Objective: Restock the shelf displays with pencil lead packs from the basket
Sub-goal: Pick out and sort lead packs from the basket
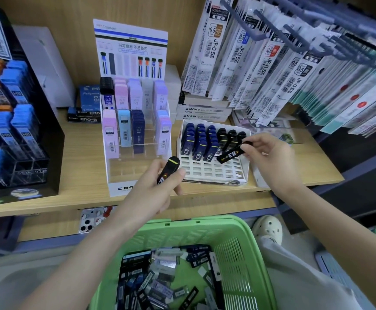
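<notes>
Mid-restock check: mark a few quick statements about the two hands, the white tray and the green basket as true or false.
1. The left hand grips a black yellow-striped lead pack. True.
2. The right hand is empty. False: it pinches a second black lead pack over the white slotted tray.
3. In the tray, dark blue packs stand left of black tray packs. True.
4. The tray's front rows are full. False: they are empty.
5. The green plastic basket is empty. False: many loose packs lie in it.
</notes>
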The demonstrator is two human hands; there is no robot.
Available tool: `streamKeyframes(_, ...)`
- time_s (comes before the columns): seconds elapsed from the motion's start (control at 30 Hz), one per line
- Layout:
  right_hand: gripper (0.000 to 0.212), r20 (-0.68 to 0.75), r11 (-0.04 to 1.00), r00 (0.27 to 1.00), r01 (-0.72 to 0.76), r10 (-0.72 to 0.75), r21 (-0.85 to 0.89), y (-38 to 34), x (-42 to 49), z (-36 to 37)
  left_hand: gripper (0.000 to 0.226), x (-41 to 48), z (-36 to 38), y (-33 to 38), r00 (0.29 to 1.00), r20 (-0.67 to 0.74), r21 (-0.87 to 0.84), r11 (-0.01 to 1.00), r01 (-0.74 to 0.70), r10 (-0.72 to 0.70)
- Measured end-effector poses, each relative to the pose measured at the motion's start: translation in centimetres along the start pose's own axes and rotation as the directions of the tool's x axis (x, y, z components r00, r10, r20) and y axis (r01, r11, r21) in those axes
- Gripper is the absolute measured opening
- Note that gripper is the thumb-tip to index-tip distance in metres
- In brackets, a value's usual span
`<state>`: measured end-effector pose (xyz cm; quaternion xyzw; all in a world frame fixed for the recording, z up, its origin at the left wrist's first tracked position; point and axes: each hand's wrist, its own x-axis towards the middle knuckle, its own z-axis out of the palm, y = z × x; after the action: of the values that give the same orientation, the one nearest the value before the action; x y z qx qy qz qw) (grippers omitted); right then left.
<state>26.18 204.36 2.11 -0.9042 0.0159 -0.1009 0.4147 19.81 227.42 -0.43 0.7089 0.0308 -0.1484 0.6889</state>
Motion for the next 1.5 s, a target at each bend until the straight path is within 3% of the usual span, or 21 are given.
streamKeyframes(0.17,0.007,0.031,0.974,0.99,0.143,-0.14,-0.177,0.9,1.7,1.4,0.028,0.0,0.3,0.2,0.999,0.038,-0.044,0.999,-0.012,0.014)
streamKeyframes(0.3,0.013,0.107,0.923,0.973,0.228,-0.204,-0.311,1.2,2.7,2.2,0.012,0.3,0.4,0.1,0.999,-0.002,-0.055,0.998,-0.037,0.037)
streamKeyframes(0.43,0.017,0.175,0.908,0.962,0.256,-0.207,-0.331,0.9,3.4,1.8,0.004,0.6,0.3,-0.1,0.996,-0.055,-0.042,0.996,-0.076,0.073)
streamKeyframes(0.6,0.019,0.275,0.874,0.938,0.309,-0.213,-0.375,0.6,3.7,1.6,0.031,0.8,0.3,-0.1,0.987,-0.062,-0.031,0.988,-0.152,0.15)
streamKeyframes(0.87,0.011,0.232,0.889,0.956,0.261,-0.182,-0.377,0.9,4.0,2.7,0.027,0.8,0.5,0.0,0.99,-0.044,-0.068,0.988,-0.135,0.132)
streamKeyframes(1.0,0.012,0.256,0.807,0.931,0.355,-0.26,-0.471,0.9,3.8,3.1,0.025,0.7,0.5,0.0,0.99,-0.053,-0.076,0.988,-0.132,0.128)
streamKeyframes(1.1,0.023,0.228,0.785,0.937,0.346,-0.265,-0.513,0.4,3.3,3.1,0.017,0.8,0.6,-0.2,0.992,-0.072,-0.064,0.992,-0.111,0.107)
streamKeyframes(1.23,0.014,0.112,0.902,0.954,0.299,-0.278,-0.31,-1.0,0.6,3.1,0.011,0.9,0.7,-0.5,0.994,-0.068,-0.024,0.996,-0.087,0.085)
streamKeyframes(1.37,0.013,0.343,0.994,0.937,0.033,-0.066,0.101,-3.3,-3.4,4.0,0.003,0.6,0.8,-0.6,0.994,-0.005,0.046,0.993,-0.11,0.11)
streamKeyframes(1.43,0.006,0.427,0.978,0.903,-0.047,-0.045,0.202,-3.7,-4.5,4.3,0.004,0.6,1.1,-0.8,0.993,0.004,0.066,0.991,-0.119,0.119)
streamKeyframes(1.5,0.016,0.427,0.97,0.903,-0.068,-0.039,0.233,-3.6,-5.1,4.3,0.006,0.5,1.4,-1.1,0.992,0.01,0.086,0.988,-0.126,0.126)
